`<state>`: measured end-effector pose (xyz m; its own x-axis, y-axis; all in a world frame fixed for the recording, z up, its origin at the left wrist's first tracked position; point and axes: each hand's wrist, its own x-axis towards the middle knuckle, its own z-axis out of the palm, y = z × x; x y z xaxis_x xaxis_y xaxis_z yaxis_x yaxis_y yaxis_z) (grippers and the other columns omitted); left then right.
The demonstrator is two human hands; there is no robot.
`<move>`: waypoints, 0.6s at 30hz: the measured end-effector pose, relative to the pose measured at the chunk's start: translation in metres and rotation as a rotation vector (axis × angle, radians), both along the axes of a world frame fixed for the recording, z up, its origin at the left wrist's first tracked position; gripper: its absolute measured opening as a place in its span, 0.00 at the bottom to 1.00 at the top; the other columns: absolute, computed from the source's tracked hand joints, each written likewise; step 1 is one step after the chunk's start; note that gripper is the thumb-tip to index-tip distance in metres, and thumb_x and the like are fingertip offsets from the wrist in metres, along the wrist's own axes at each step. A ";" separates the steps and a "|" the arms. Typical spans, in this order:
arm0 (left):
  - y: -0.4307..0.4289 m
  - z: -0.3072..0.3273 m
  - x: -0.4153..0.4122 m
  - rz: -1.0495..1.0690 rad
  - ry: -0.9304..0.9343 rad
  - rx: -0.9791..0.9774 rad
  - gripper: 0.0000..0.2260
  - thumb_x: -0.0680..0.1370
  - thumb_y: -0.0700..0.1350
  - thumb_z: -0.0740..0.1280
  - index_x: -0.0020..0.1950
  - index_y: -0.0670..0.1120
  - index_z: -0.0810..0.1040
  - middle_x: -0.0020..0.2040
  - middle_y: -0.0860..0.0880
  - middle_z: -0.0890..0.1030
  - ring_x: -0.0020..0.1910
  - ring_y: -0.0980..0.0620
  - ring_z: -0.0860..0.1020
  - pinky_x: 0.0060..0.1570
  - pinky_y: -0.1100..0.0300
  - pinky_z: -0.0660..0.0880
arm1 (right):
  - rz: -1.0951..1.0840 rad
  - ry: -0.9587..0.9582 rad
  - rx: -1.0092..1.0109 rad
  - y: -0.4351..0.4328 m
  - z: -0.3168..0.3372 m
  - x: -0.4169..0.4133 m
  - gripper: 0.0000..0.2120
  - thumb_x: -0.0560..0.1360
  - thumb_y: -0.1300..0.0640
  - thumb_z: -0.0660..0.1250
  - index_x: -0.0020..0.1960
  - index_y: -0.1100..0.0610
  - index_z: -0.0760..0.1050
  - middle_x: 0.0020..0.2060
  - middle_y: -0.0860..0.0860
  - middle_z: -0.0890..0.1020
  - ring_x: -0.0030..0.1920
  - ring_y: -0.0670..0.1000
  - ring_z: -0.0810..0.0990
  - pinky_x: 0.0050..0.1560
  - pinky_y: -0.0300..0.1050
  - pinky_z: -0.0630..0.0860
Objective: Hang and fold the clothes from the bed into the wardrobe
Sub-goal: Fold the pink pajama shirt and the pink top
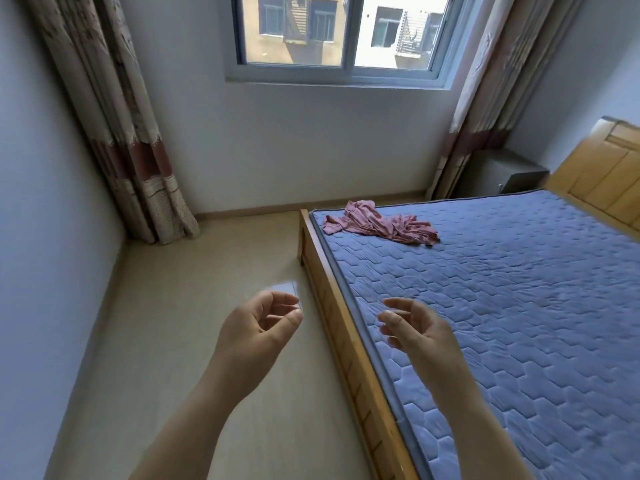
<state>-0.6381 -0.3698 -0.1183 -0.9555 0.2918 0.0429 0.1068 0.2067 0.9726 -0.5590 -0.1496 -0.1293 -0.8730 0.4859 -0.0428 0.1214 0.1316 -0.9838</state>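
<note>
A crumpled pink garment [379, 223] lies on the far left corner of the bed's blue quilted mattress [519, 306]. My left hand [258, 322] hangs over the floor beside the bed, fingers loosely curled and holding nothing. My right hand [414, 325] hovers over the mattress's near left edge, its fingers also loosely curled and empty. Both hands are well short of the garment. The wardrobe is out of sight.
The wooden bed frame [332, 306] runs along the mattress's left side, with the headboard [602, 174] at the right. Beige floor [173, 306] stretches to the left wall. Curtains [131, 140] flank the window [346, 32]. A grey bedside cabinet [512, 174] stands in the far corner.
</note>
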 end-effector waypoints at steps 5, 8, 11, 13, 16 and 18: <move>0.028 -0.011 -0.084 -0.073 0.013 -0.022 0.04 0.76 0.44 0.71 0.49 0.52 0.81 0.44 0.53 0.85 0.43 0.54 0.83 0.43 0.64 0.77 | -0.076 -0.001 -0.009 0.027 -0.011 -0.069 0.06 0.76 0.56 0.70 0.53 0.50 0.79 0.46 0.52 0.84 0.50 0.56 0.83 0.55 0.53 0.80; 0.050 -0.014 -0.137 -0.107 0.025 -0.041 0.04 0.76 0.44 0.72 0.48 0.53 0.81 0.44 0.55 0.85 0.43 0.54 0.83 0.45 0.59 0.78 | -0.099 0.012 -0.012 0.048 -0.017 -0.118 0.06 0.76 0.56 0.70 0.53 0.50 0.79 0.45 0.51 0.84 0.49 0.54 0.83 0.53 0.52 0.81; 0.071 -0.010 -0.185 -0.119 0.015 -0.057 0.05 0.72 0.51 0.71 0.47 0.54 0.81 0.44 0.55 0.85 0.43 0.54 0.83 0.48 0.54 0.80 | -0.110 -0.003 -0.020 0.069 -0.018 -0.164 0.06 0.76 0.55 0.70 0.53 0.49 0.79 0.45 0.51 0.85 0.48 0.51 0.84 0.53 0.51 0.80; 0.083 -0.009 -0.216 -0.122 0.010 -0.050 0.09 0.69 0.54 0.70 0.47 0.54 0.81 0.44 0.55 0.85 0.43 0.54 0.83 0.49 0.53 0.81 | -0.114 -0.010 -0.020 0.083 -0.017 -0.196 0.06 0.76 0.55 0.70 0.53 0.49 0.79 0.46 0.51 0.85 0.48 0.50 0.84 0.53 0.51 0.80; 0.099 -0.010 -0.262 -0.141 -0.014 -0.053 0.10 0.68 0.54 0.70 0.47 0.54 0.81 0.44 0.54 0.85 0.43 0.53 0.83 0.50 0.50 0.81 | -0.127 -0.024 -0.013 0.099 -0.017 -0.239 0.06 0.76 0.54 0.69 0.53 0.49 0.79 0.47 0.51 0.84 0.49 0.50 0.84 0.52 0.48 0.80; 0.106 -0.012 -0.293 -0.148 -0.025 -0.051 0.10 0.68 0.54 0.70 0.48 0.54 0.81 0.44 0.53 0.85 0.43 0.53 0.83 0.50 0.48 0.81 | -0.130 -0.039 -0.009 0.105 -0.020 -0.266 0.06 0.76 0.54 0.70 0.53 0.49 0.79 0.47 0.51 0.84 0.49 0.51 0.83 0.51 0.48 0.80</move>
<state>-0.9307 -0.2635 -0.1305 -0.9027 0.4303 0.0015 0.1157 0.2394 0.9640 -0.8251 -0.0443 -0.1489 -0.8005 0.5939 -0.0800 0.1747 0.1035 -0.9792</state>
